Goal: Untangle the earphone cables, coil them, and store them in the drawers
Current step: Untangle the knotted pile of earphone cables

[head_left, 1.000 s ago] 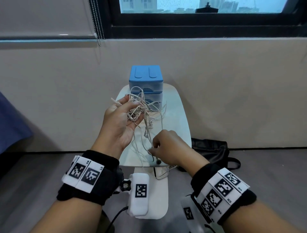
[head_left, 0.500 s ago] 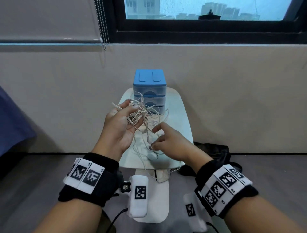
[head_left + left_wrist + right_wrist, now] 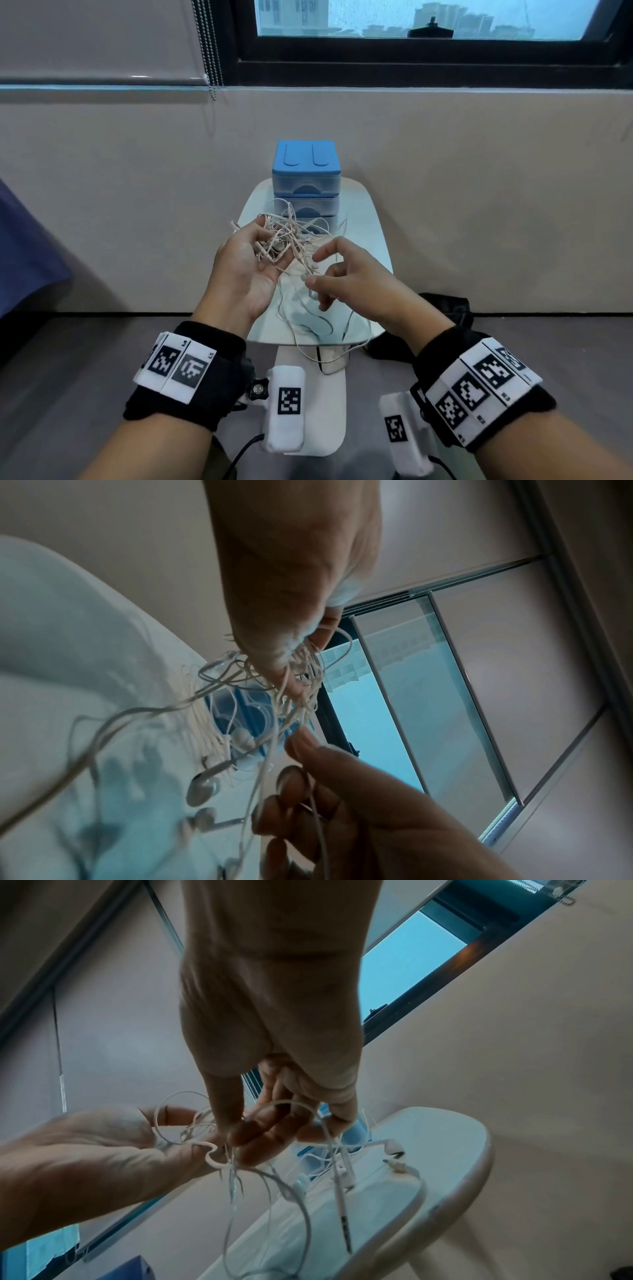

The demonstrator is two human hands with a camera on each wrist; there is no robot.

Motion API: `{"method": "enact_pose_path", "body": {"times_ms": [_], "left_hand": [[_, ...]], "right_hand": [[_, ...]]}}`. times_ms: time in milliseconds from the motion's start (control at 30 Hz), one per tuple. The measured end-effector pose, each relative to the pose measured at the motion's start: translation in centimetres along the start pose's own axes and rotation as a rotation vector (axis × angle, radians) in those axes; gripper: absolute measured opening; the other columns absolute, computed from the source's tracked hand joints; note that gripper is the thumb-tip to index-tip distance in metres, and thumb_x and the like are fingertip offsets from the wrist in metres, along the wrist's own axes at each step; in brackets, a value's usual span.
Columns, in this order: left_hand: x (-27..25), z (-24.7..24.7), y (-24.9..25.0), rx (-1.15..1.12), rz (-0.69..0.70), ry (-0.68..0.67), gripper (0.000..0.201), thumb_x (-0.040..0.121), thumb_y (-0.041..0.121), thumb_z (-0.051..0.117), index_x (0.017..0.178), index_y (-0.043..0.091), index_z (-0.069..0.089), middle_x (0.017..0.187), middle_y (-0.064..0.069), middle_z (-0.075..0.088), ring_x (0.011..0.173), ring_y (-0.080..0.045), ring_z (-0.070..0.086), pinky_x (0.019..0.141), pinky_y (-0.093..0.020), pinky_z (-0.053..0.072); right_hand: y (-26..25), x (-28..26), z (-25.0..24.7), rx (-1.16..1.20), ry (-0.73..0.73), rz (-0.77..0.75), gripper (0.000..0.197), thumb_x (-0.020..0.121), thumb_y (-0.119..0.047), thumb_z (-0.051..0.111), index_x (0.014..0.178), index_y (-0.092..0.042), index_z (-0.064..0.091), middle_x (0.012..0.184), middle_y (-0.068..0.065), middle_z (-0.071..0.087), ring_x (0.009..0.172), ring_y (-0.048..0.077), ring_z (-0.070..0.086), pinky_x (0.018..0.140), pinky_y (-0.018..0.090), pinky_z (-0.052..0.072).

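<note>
A tangle of white earphone cables [image 3: 291,236] hangs from my left hand [image 3: 267,245], which is raised palm up above the small white table [image 3: 375,240] and grips the bunch in its curled fingers. Strands and earbuds [image 3: 200,788] trail down onto the tabletop. Just right of the tangle, my right hand [image 3: 313,270] pinches one strand between thumb and fingers, with an earbud just below the thumb. Both hands meet at the cables [image 3: 274,1177] in the right wrist view. The blue drawer unit [image 3: 306,181] stands shut at the table's far end, behind the tangle.
A black bag [image 3: 445,308] lies on the floor right of the table, against the wall. One cable loop [image 3: 329,359] hangs over the table's near edge. A dark blue object [image 3: 27,253] fills the left side. The window is above the wall.
My right hand has risen from low near the table's front edge up to the tangle, beside my left hand. The left hand keeps its hold on the bunch.
</note>
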State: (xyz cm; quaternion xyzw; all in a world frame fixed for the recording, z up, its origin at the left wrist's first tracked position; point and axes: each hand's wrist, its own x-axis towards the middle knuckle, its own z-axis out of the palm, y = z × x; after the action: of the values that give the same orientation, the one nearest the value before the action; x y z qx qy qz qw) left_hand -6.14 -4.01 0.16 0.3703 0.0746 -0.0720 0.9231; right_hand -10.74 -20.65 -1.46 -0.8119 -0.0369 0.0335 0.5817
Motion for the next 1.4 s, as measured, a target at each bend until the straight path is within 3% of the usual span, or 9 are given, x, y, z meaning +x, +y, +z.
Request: {"method": "enact_pose_path", "body": {"times_ms": [100, 233, 367, 500, 633, 933, 1167, 1333, 1400], "left_hand": [[-0.4, -0.8, -0.7, 0.009, -0.005, 0.011, 0.037, 0.093, -0.007, 0.044, 0.123, 0.007, 0.06, 0.118, -0.02, 0.068, 0.105, -0.034, 0.069, 0.07, -0.033, 0.063], [-1.0, -2.2, -1.7, 0.026, -0.019, -0.034, 0.043, 0.093, -0.009, 0.041, 0.129, 0.007, 0.057, 0.104, -0.022, 0.075, 0.103, -0.033, 0.071, 0.075, -0.03, 0.058], [-1.4, -3.1, -2.9, 0.11, 0.003, -0.069, 0.04, 0.092, -0.011, 0.042, 0.125, 0.01, 0.054, 0.118, -0.035, 0.068, 0.099, -0.034, 0.065, 0.077, -0.033, 0.05], [-1.4, -3.8, -3.8, 0.242, 0.026, -0.076, 0.031, 0.094, -0.01, 0.048, 0.107, 0.017, 0.058, 0.098, -0.018, 0.07, 0.074, -0.025, 0.063, 0.06, -0.028, 0.05], [-1.3, -4.5, -4.6, 0.345, 0.027, -0.113, 0.026, 0.095, -0.007, 0.054, 0.108, 0.013, 0.064, 0.095, -0.015, 0.068, 0.07, -0.021, 0.063, 0.059, -0.03, 0.052], [-1.3, -4.9, -5.1, 0.539, 0.096, -0.175, 0.016, 0.093, -0.001, 0.066, 0.101, 0.01, 0.074, 0.086, -0.012, 0.073, 0.066, -0.02, 0.067, 0.055, -0.027, 0.051], [-0.8, -4.4, -6.3, 0.683, 0.124, -0.226, 0.009, 0.09, 0.007, 0.075, 0.094, 0.014, 0.078, 0.084, -0.007, 0.074, 0.07, -0.014, 0.066, 0.061, -0.027, 0.05], [-0.2, -4.8, -7.3, 0.82, 0.197, -0.235, 0.009, 0.091, 0.011, 0.076, 0.087, 0.02, 0.077, 0.083, -0.007, 0.075, 0.072, -0.02, 0.064, 0.067, -0.034, 0.051], [-0.1, -5.3, -7.5, 0.818, 0.225, -0.214, 0.009, 0.092, 0.011, 0.075, 0.086, 0.019, 0.075, 0.084, -0.004, 0.073, 0.072, -0.017, 0.064, 0.069, -0.034, 0.05]], "right_hand": [[0.9, 0.1, 0.4, -0.103, 0.016, -0.03, 0.016, 0.093, -0.017, 0.075, 0.093, -0.005, 0.065, 0.067, 0.008, 0.072, 0.062, 0.018, 0.07, 0.07, 0.041, 0.057], [2.1, 0.2, 0.8, -0.116, 0.031, -0.044, 0.013, 0.093, -0.013, 0.073, 0.086, -0.003, 0.069, 0.065, 0.004, 0.071, 0.062, 0.014, 0.068, 0.07, 0.035, 0.057], [3.1, 0.1, 1.5, 0.032, 0.048, -0.005, 0.01, 0.095, -0.008, 0.071, 0.089, 0.0, 0.069, 0.073, 0.011, 0.069, 0.062, 0.01, 0.062, 0.057, 0.015, 0.044], [4.0, 0.5, 2.1, 0.089, 0.022, 0.01, 0.012, 0.093, -0.008, 0.073, 0.082, -0.012, 0.07, 0.074, 0.009, 0.07, 0.072, 0.019, 0.06, 0.071, 0.033, 0.043], [4.1, 0.7, 2.3, 0.201, 0.053, 0.026, 0.014, 0.092, 0.001, 0.07, 0.082, -0.008, 0.069, 0.077, 0.013, 0.067, 0.077, 0.023, 0.062, 0.078, 0.038, 0.046], [3.8, 0.0, 1.6, 0.365, 0.061, 0.054, 0.019, 0.087, 0.017, 0.066, 0.1, 0.003, 0.064, 0.089, 0.026, 0.069, 0.06, 0.009, 0.068, 0.051, 0.01, 0.044], [4.0, 0.7, 0.7, 0.339, 0.142, 0.071, 0.032, 0.082, 0.01, 0.076, 0.087, -0.01, 0.052, 0.061, 0.008, 0.066, 0.051, 0.015, 0.06, 0.05, 0.026, 0.043], [5.1, 0.2, 0.3, 0.301, 0.174, 0.105, 0.019, 0.086, 0.011, 0.07, 0.085, -0.006, 0.06, 0.07, 0.015, 0.07, 0.06, 0.022, 0.066, 0.066, 0.043, 0.056], [5.1, 0.0, -0.3, 0.199, 0.292, 0.093, 0.018, 0.086, 0.007, 0.066, 0.08, -0.009, 0.066, 0.078, 0.015, 0.075, 0.07, 0.018, 0.071, 0.066, 0.036, 0.055]]}}
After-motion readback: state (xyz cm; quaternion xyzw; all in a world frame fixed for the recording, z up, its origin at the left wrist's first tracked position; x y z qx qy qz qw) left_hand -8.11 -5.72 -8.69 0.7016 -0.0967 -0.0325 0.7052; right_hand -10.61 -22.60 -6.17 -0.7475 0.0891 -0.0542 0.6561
